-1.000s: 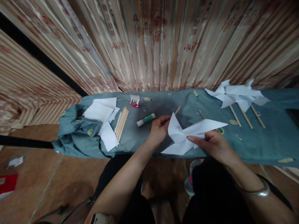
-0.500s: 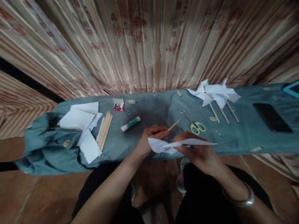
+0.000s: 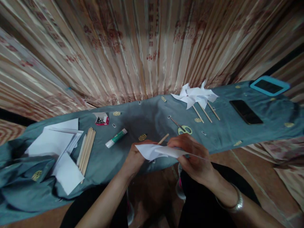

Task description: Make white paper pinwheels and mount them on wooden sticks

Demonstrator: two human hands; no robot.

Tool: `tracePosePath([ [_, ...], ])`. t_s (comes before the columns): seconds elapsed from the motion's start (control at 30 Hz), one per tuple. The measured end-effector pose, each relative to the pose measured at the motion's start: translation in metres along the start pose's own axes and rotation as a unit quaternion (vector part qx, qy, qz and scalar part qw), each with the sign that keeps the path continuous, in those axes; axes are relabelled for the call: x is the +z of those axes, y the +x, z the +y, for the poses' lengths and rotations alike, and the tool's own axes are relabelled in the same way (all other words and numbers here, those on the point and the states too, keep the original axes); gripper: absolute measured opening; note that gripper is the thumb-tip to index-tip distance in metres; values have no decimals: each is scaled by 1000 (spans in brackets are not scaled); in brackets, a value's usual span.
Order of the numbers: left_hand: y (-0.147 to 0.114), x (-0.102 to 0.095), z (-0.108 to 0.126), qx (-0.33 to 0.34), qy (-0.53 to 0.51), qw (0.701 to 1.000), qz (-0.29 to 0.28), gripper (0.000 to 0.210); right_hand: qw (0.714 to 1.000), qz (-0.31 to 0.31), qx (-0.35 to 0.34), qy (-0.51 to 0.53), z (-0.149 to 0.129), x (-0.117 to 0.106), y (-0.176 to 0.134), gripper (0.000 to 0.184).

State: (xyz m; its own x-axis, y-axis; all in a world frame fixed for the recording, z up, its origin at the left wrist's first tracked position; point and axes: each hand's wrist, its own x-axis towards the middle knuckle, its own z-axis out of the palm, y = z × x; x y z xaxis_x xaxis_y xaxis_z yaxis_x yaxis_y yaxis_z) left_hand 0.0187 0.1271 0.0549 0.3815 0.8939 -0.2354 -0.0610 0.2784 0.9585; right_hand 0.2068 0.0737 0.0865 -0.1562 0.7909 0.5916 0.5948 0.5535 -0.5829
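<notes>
At the table's front edge, my right hand [image 3: 196, 156] is closed on a folded white paper pinwheel [image 3: 152, 152], seen nearly edge-on. Behind the paper, my left hand [image 3: 136, 156] grips a thin wooden stick [image 3: 163, 138], whose tip points up and right. The paper covers most of my left fingers and the lower stick, so I cannot tell whether stick and paper touch. Beyond my right hand lie green-handled scissors [image 3: 184, 129]. A glue stick [image 3: 116, 138] rests on the cloth left of my hands.
On the left are white paper sheets [image 3: 52, 141], several wooden sticks [image 3: 87, 150] and an open small box [image 3: 102, 118] of metal pins. Finished-looking pinwheels [image 3: 197, 95] lie at the back right, near a black phone [image 3: 245, 111] and a blue-framed tablet [image 3: 270, 85]. A curtain [image 3: 142, 47] hangs behind.
The view has turned to the right, so the table's things appear further left. The pinwheel has come over my left fingers, and the hands are closer together.
</notes>
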Motion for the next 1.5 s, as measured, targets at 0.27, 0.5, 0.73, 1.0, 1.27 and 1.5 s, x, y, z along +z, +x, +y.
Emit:
tracePosePath([
  [0.27, -5, 4, 14, -14, 44, 999, 4, 13, 1000, 13, 14, 0, -1, -3, -1, 14],
  [0.5, -6, 1, 4, -22, 19, 999, 27, 12, 1000, 5, 18, 10, -2, -4, -1, 13],
  [0.73, -7, 1, 11, -26, 38, 998, 32, 15, 1000, 2, 18, 15, -3, -4, -1, 14],
  [1.0, -8, 1, 18, -33, 38, 999, -4, 20, 1000, -1, 12, 13, -5, -4, 1, 16],
  [1.27, -5, -5, 10, -3, 41, 999, -30, 15, 1000, -8, 7, 13, -6, -5, 1, 17],
  [1.5, -4, -7, 4, 3, 39, 999, -31, 17, 997, -11, 56, 44, -8, -4, 0, 15],
])
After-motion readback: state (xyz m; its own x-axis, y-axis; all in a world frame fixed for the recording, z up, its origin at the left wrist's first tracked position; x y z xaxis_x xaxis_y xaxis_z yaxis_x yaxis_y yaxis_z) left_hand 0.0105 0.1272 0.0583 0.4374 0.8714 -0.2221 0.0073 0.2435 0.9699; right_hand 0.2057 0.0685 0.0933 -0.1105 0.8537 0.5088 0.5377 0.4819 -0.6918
